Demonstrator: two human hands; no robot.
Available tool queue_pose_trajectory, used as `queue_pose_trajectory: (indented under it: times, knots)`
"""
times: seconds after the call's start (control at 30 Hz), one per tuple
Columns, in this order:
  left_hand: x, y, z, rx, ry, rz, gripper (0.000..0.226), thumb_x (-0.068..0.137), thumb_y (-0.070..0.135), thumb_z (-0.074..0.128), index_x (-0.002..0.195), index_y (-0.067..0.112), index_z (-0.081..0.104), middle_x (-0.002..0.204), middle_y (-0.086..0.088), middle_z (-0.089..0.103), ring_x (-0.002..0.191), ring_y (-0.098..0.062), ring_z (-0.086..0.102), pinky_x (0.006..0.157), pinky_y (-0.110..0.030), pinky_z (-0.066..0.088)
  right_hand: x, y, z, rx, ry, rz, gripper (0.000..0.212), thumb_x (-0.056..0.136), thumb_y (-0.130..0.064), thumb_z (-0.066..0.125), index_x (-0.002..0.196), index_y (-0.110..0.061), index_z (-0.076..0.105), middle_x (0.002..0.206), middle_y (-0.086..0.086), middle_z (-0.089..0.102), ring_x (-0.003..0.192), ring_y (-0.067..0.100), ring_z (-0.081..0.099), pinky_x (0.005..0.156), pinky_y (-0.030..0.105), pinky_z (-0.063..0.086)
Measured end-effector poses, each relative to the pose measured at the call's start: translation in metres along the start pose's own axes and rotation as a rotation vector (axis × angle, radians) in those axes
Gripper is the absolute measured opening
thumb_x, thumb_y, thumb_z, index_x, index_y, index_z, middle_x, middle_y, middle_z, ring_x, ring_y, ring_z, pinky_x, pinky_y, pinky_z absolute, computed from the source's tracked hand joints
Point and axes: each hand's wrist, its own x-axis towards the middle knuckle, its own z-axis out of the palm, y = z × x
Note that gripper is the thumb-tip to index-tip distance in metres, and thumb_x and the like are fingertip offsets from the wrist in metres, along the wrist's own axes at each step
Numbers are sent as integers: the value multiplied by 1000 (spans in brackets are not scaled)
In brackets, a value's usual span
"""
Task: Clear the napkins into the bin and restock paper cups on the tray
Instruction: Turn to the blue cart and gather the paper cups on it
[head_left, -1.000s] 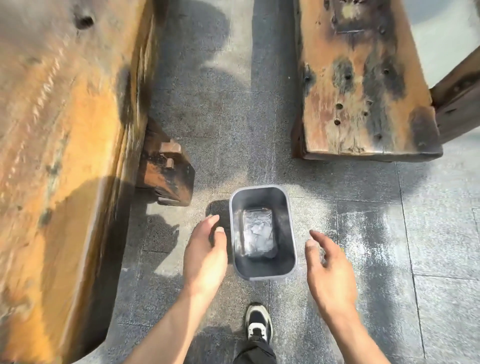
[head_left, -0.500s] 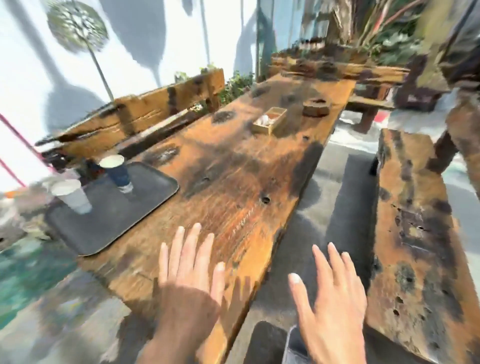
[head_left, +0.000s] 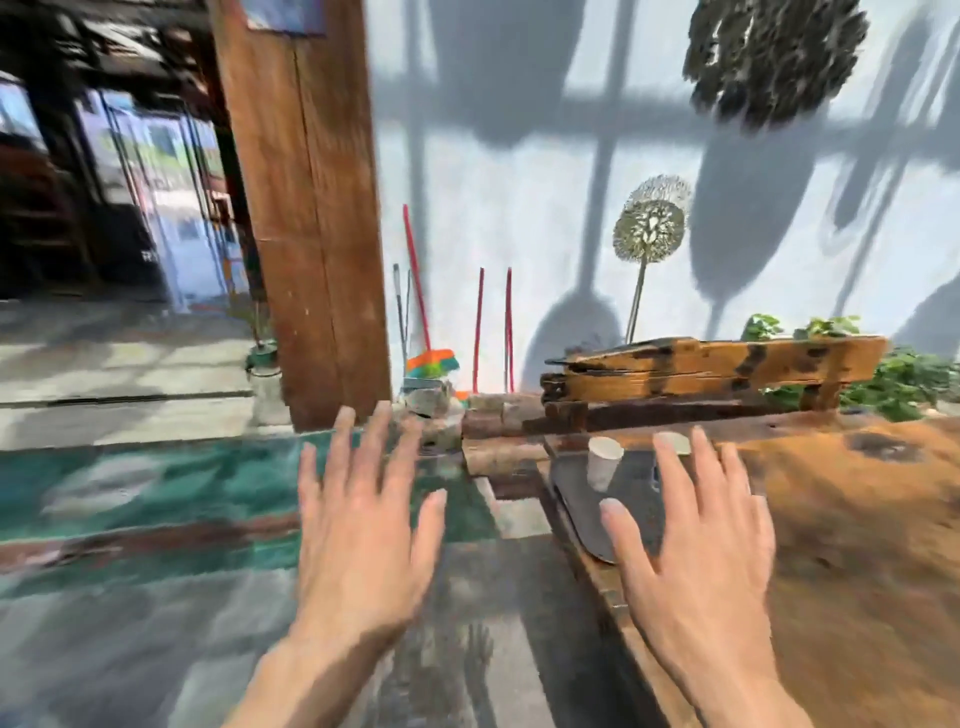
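Wooden table (head_left: 857, 519), dark tray (head_left: 636, 512) lengthwise along it, white cup (head_left: 602, 462) upright.

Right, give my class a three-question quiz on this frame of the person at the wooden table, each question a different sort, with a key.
1. True or false: the left hand holds a napkin.
2. Where does the white paper cup stand? A) on the dark tray B) on the floor C) on the bench backrest
3. Fill in: the right hand hovers, fingers spread, over the ____ end of the wooden table.

Key: 1 false, both hands are empty. 2 A. 3 tray. A second cup shows only partly behind the right fingers.
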Motion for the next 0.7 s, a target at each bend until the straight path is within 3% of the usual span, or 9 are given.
queue_pose_trajectory:
  times: [0.23, 0.3, 0.47, 0.7]
  knots:
    - [-80, -207, -125, 283, 129, -331, 54, 87, 42, 39, 130, 13, 55, 145, -14, 47, 140, -36, 31, 114, -56, 18, -31, -223, 61, 235, -117, -394, 73, 81, -60, 30, 136, -15, 46, 149, 17, 41, 140, 36, 30, 109, 59, 29]
    - [-111, -245, -154, 361, 157, -431, 52, 87, 39, 40, 126, 11, 57, 143, -16, 50, 138, -38, 35, 112, -60, 24, -53, -278, 76, 326, -178, -491, 72, 82, -58, 31, 136, -14, 46, 148, 18, 42, 139, 38, 30, 109, 58, 28]
    - [-198, -316, -221, 555, 171, -765, 51, 86, 38, 40, 125, 11, 58, 143, -18, 50, 137, -42, 38, 112, -60, 27, -121, -403, 115, 527, -348, -779, 70, 83, -54, 36, 136, -9, 46, 147, 21, 41, 138, 40, 31, 110, 59, 26]
    - [-288, -381, -264, 699, 267, -1159, 47, 88, 34, 49, 130, 13, 51, 147, -15, 43, 140, -37, 31, 116, -54, 21, -201, -535, 169, 711, -599, -1095, 65, 87, -52, 39, 142, -17, 36, 154, 12, 31, 144, 30, 20, 115, 53, 17]
